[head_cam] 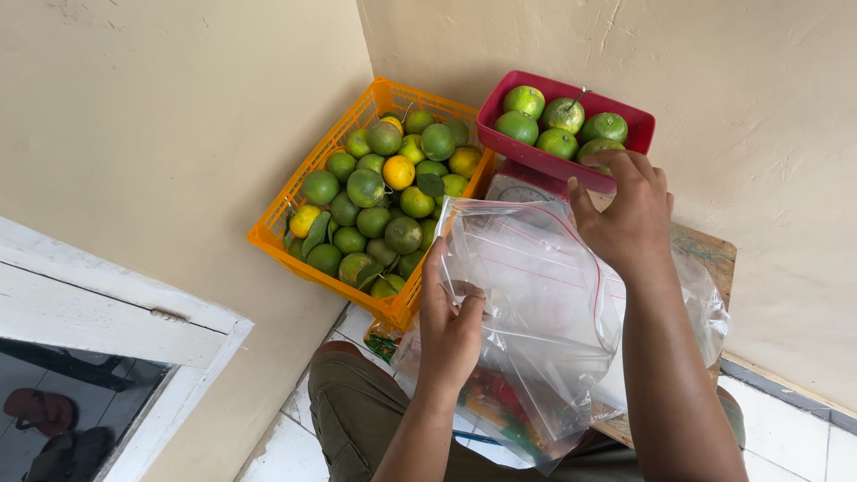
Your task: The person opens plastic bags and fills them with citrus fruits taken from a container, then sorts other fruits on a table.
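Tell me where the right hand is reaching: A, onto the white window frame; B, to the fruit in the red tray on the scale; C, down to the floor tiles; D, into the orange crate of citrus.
B: the right hand rests its fingers on a green fruit at the front edge of the red tray, while the left hand holds the clear zip bag.

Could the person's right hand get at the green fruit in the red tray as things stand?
Probably yes: the right hand already hovers at the rim of the red tray, touching or nearly touching a green fruit; nothing lies between.
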